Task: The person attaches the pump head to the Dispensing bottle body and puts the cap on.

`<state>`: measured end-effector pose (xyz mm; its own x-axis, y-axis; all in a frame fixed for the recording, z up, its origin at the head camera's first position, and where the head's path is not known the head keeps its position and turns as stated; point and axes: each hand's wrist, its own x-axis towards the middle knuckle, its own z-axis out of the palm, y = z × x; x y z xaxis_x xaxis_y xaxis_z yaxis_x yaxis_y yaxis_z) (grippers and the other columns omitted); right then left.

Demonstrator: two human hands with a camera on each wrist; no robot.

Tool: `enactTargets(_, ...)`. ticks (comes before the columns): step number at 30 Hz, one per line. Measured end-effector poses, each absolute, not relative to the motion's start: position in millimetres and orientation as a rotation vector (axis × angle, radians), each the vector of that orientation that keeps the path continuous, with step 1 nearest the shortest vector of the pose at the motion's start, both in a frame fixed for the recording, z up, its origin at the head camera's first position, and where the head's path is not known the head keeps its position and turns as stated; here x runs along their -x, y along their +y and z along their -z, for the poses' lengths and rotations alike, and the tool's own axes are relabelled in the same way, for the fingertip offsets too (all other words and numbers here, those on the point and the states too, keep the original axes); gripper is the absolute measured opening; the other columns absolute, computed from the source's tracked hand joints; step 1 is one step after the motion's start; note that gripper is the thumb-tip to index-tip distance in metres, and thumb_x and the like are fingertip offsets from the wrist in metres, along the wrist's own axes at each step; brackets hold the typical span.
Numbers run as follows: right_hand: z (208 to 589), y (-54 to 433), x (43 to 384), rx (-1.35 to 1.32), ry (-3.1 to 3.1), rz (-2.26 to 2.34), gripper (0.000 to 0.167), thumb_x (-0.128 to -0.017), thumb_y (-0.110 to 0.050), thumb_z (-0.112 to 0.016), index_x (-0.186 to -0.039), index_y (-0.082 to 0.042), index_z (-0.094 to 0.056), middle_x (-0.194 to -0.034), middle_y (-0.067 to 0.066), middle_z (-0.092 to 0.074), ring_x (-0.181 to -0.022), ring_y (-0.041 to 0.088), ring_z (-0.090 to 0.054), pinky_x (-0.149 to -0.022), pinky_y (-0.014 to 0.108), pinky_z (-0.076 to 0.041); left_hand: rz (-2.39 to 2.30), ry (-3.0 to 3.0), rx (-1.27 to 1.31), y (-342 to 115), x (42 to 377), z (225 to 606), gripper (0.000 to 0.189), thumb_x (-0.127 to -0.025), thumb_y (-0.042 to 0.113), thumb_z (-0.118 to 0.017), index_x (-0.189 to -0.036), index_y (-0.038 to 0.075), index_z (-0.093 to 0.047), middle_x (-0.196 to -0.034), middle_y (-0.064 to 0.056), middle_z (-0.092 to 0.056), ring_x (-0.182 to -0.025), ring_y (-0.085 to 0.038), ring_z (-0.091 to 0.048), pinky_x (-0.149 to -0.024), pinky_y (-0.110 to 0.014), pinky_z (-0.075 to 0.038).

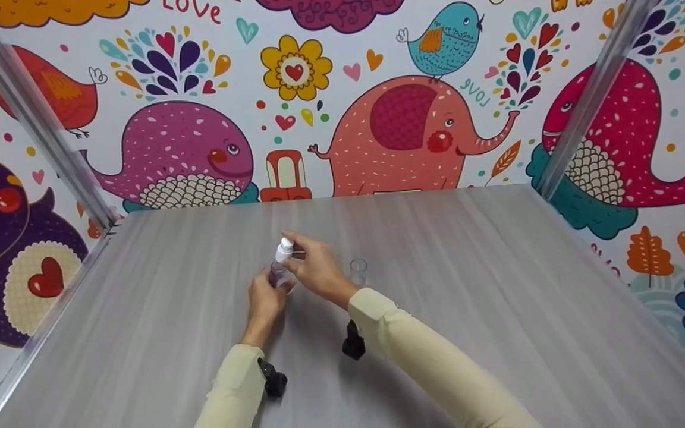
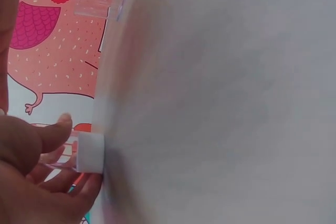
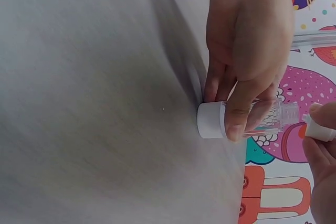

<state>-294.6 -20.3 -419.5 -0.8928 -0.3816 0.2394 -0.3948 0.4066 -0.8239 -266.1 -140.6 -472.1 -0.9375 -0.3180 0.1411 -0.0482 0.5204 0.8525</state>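
A small clear bottle [image 3: 262, 125] with a white base [image 3: 211, 120] stands upright on the table. My left hand [image 1: 267, 300] grips it around the lower body, thumb on one side and fingers on the other. The threaded neck [image 3: 290, 113] is bare in the right wrist view. Just above it, my right hand [image 1: 319, 267] pinches a white pump top [image 1: 284, 249] between thumb and fingers. A narrow gap shows between the pump top and the neck. Right of the hands, a clear cylindrical cap [image 1: 358, 270] stands on the table.
The grey wood-grain table [image 1: 158, 309] stretches around the hands. Behind it rises a wall [image 1: 295, 125] printed with cartoon animals. Metal posts [image 1: 586, 107] stand at the back corners. A black wrist camera [image 1: 274, 380] sits by each sleeve.
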Motion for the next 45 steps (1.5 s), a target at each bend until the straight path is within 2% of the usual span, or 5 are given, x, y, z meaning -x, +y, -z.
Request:
enactTargets(6, 419.5, -21.7, 296.2, -0.779, -2.646, -1.489, 0.061, -0.091, 0.001, -0.067, -0.148, -0.010, -0.048, -0.142, 0.011, -0.059, -0.128, 0.026, -0.061, -0.103, 0.033, -0.049, 1.423, -2.465, -0.281, -138.3, 267.5, 474.4, 0.018, -0.084, 0.004, -0.073, -0.084, -0.001, -0.056, -0.073, -0.004, -0.048, -0.072, -0.022, -0.049, -0.065, -0.032, -0.037)
enactTargets(14, 416.5, -27.7, 299.4, -0.933, -2.637, -1.316, 0.056, -0.090, 0.009, -0.064, -0.144, 0.000, -0.049, -0.140, 0.017, -0.058, -0.126, 0.027, -0.062, -0.100, 0.030, -0.050, 1.361, -2.453, -0.261, -139.8, 268.3, 476.5, 0.014, -0.081, 0.001, -0.073, -0.090, -0.003, -0.063, -0.075, -0.008, -0.058, -0.073, -0.023, -0.050, -0.067, -0.034, -0.040)
enactTargets(22, 408.7, -31.0, 300.1, -0.923, -2.710, -1.231, 0.055, -0.090, 0.009, -0.063, -0.143, -0.002, -0.051, -0.139, 0.016, -0.059, -0.124, 0.027, -0.063, -0.100, 0.030, -0.051, 1.356, -2.456, -0.281, -139.8, 267.5, 472.9, 0.020, -0.080, 0.000, -0.074, -0.080, -0.003, -0.055, -0.069, -0.003, -0.046, -0.070, -0.023, -0.046, -0.064, -0.033, -0.035)
enactTargets(34, 415.0, -34.1, 301.7, -0.926, -2.754, -1.202, 0.052, -0.090, 0.009, -0.063, -0.140, -0.002, -0.054, -0.137, 0.015, -0.061, -0.124, 0.026, -0.063, -0.101, 0.032, -0.051, 1.364, -2.461, -0.263, -139.8, 267.7, 473.7, 0.012, -0.082, -0.002, -0.068, -0.083, -0.004, -0.057, -0.071, -0.004, -0.051, -0.069, -0.021, -0.048, -0.063, -0.030, -0.037)
enactTargets(45, 416.6, -38.5, 299.1, -0.836, -2.760, -1.216, 0.044, -0.090, -0.001, -0.069, -0.132, -0.004, -0.058, -0.130, 0.011, -0.064, -0.119, 0.022, -0.064, -0.102, 0.034, -0.051, 1.311, -2.445, -0.244, -142.4, 266.3, 474.5, 0.017, -0.080, -0.003, -0.069, -0.079, -0.004, -0.053, -0.068, -0.002, -0.044, -0.065, -0.020, -0.043, -0.060, -0.031, -0.033)
